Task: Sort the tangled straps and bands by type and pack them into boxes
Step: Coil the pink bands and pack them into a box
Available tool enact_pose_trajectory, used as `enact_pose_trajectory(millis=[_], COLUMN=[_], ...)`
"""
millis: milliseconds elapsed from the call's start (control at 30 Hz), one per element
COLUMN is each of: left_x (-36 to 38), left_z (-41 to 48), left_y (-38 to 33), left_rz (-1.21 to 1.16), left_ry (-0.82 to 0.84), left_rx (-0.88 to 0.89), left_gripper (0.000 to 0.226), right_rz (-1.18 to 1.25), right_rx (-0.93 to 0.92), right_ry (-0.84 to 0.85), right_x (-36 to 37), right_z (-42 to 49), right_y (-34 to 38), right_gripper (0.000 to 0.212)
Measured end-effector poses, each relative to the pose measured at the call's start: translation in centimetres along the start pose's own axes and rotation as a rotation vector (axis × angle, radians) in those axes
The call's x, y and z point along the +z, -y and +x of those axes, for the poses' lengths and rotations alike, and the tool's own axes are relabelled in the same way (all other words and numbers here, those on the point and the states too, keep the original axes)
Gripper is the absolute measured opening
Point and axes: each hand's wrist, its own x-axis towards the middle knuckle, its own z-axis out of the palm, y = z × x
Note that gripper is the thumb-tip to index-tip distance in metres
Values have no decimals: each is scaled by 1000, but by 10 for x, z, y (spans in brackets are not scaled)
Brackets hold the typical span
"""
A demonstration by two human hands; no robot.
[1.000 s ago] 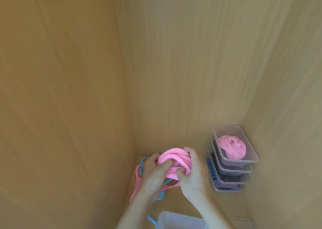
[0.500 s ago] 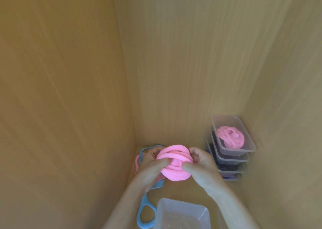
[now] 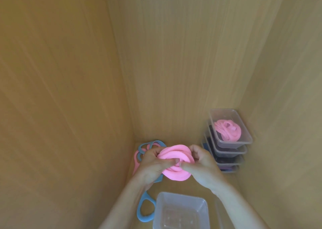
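Here, the left hand and right hand are both gripping a coiled pink band, holding it above an empty clear box beside stacked boxes.

A coiled pink band, held over the clear empty box, near stacked boxes.

Pink band in the middle looks like smooth, matt rubber, kinda soft. Blue loop at 7 o'clock is the same matt stuff. Box at 6 o'clock and the box stack at 4 o'clock are clear, slightly cloudy plastic. Walls are matt wood grain.
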Motion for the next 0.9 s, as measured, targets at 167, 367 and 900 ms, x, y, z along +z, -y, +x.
enact_pose_trajectory(millis=[167,367,900], left_x=[3,-3,-8], left_z=[-4,-5,-5], left_y=[-2,0,-12], left_rz=[38,-75,-285], left_ry=[-31,49,229], left_rx=[33,-8,-81], left_gripper=[38,53,56], right_rz=[-131,84,680], right_rx=[85,156,97], right_ry=[-150,-18,328], right_x=[11,7,-17], right_z=[6,9,0], right_y=[1,6,2], right_gripper=[22,34,57])
